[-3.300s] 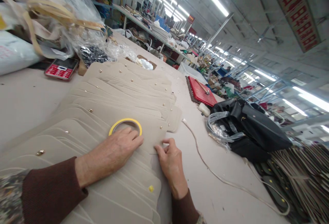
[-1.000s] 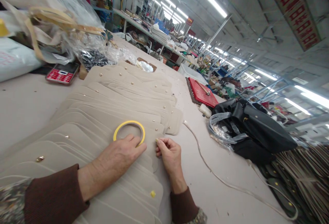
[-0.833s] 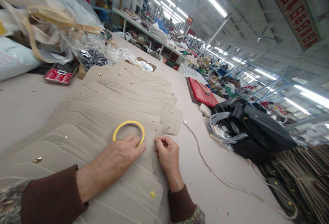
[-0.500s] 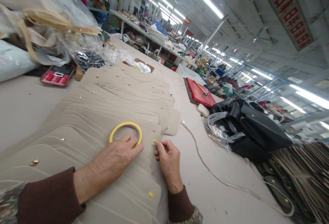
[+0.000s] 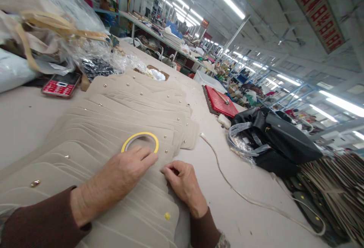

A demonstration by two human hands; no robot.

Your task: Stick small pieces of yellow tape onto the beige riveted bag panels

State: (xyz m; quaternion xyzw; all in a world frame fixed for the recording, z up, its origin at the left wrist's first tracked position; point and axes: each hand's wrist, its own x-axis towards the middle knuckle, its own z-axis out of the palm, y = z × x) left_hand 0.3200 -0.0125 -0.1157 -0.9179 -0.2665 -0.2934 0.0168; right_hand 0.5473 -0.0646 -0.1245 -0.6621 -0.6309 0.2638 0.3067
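Note:
Overlapping beige panels (image 5: 110,126) with small gold studs lie fanned over the table. My left hand (image 5: 125,172) grips the near edge of a yellow tape roll (image 5: 154,138) above the panels. To its right, my right hand (image 5: 183,181) has thumb and index finger pinched together at the panels' right edge; whatever lies between the fingertips is too small to make out. A yellow piece (image 5: 167,216) sits on a nearer panel, below the right hand.
A red phone (image 5: 60,85) and plastic wrapping (image 5: 99,64) lie at the left. A red pad (image 5: 220,102) with a hammer on it, a black bag (image 5: 278,138), a pale cord (image 5: 222,172) and stacked dark strips (image 5: 335,191) are at the right.
My right hand has shifted left and slightly down, and the yellow bit at its fingertips no longer shows. My left hand and the tape roll have moved a little, with the roll tilting.

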